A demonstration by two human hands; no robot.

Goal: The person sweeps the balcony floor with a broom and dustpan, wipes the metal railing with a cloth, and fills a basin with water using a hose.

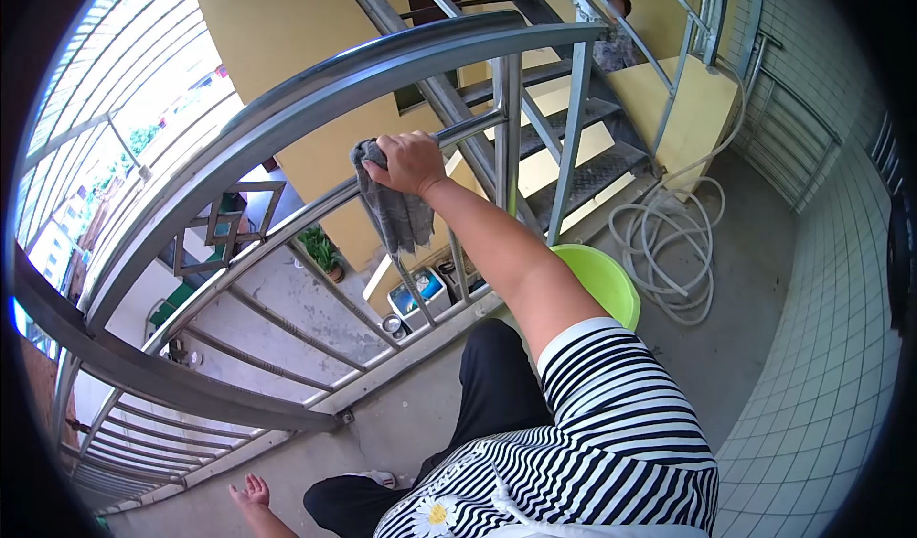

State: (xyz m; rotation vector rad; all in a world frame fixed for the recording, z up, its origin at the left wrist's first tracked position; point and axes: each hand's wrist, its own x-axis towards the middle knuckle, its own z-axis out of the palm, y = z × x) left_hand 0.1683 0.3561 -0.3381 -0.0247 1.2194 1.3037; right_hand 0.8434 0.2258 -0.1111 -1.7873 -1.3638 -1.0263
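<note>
My right hand (pixel 415 163) is closed around a grey cloth (pixel 401 219) and presses it onto a round metal rail (pixel 323 205). The cloth's frayed lower end hangs down in front of the balusters. Low at the left, my left hand (pixel 251 493) is held away from the railing, fingers apart and nothing in it. A wide curved metal handrail (pixel 377 68) arches over the rail that the cloth touches. Partly behind my right arm, a lime-green basin (pixel 611 290) stands on the floor; what it contains cannot be made out.
A coiled clear hose (pixel 673 242) lies on the concrete floor right of the basin. Metal stairs (pixel 583 118) climb beyond the railing, with a person (pixel 616 46) near them. A tiled wall (pixel 812 347) bounds the right side. Below the railing are a potted plant (pixel 320 249) and a container (pixel 420 297).
</note>
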